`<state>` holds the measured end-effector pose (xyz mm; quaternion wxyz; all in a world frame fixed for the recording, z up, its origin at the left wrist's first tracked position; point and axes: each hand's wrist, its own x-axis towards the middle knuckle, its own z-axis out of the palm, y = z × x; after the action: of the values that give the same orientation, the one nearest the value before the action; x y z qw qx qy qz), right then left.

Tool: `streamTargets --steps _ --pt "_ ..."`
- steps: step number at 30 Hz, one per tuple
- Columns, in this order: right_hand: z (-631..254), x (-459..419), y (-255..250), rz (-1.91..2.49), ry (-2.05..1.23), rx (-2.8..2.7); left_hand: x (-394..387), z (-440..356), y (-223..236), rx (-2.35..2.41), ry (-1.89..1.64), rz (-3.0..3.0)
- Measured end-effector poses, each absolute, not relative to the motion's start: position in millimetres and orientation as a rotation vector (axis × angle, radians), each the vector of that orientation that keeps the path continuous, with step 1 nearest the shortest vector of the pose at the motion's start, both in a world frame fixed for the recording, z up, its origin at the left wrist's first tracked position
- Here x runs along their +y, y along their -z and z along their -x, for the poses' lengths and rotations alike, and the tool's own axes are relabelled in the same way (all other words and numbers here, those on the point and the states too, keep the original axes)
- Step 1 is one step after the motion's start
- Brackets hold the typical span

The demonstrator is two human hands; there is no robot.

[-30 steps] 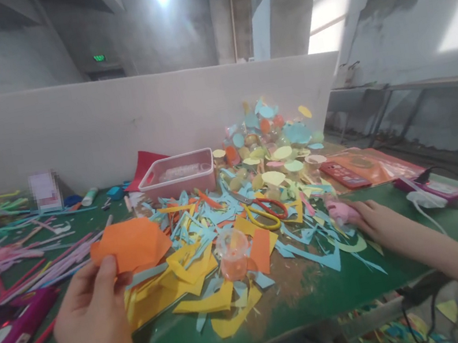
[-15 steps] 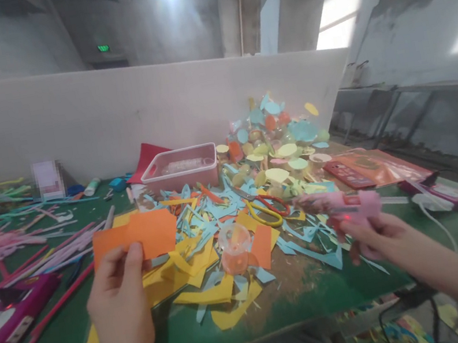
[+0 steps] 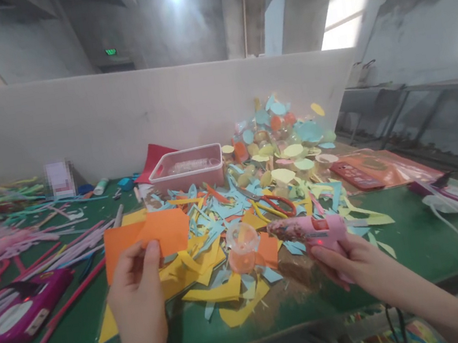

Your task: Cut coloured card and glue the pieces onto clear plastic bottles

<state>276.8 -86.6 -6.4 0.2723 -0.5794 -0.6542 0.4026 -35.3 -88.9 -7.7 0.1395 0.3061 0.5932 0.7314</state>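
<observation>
My left hand (image 3: 139, 292) pinches a piece of orange paper (image 3: 169, 231) between thumb and fingers, above yellow paper sheets (image 3: 176, 277). More orange paper shows behind those fingers. In my right hand (image 3: 353, 262) is a pink hot glue gun (image 3: 324, 230), its crusted nozzle pointing left and a small red light lit on its side. Between the hands stands a clear, orange-tinted plastic cup-like piece (image 3: 242, 248), a little left of the nozzle. A small orange paper rectangle (image 3: 268, 250) lies beside it. Scissors with yellow and red handles (image 3: 276, 207) rest on the scraps behind.
Blue and yellow paper scraps spread around a pink basket (image 3: 188, 178). A heap of round paper pieces and clear shapes (image 3: 285, 138) rises at the back. Purple power strips (image 3: 24, 311) sit left and right. Pipe cleaners (image 3: 11, 237) cover the left side; a red phone (image 3: 356, 174) lies right.
My right hand has lifted the glue gun from the right side and brought it left, close to the clear plastic piece. My left hand has shifted slightly right with the orange paper.
</observation>
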Motion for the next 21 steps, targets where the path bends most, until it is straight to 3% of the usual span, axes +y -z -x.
streamTargets --steps 21 --pt "-278 -87 14 1.631 -1.043 -1.721 -88 33 6 1.739 -2.123 -0.893"
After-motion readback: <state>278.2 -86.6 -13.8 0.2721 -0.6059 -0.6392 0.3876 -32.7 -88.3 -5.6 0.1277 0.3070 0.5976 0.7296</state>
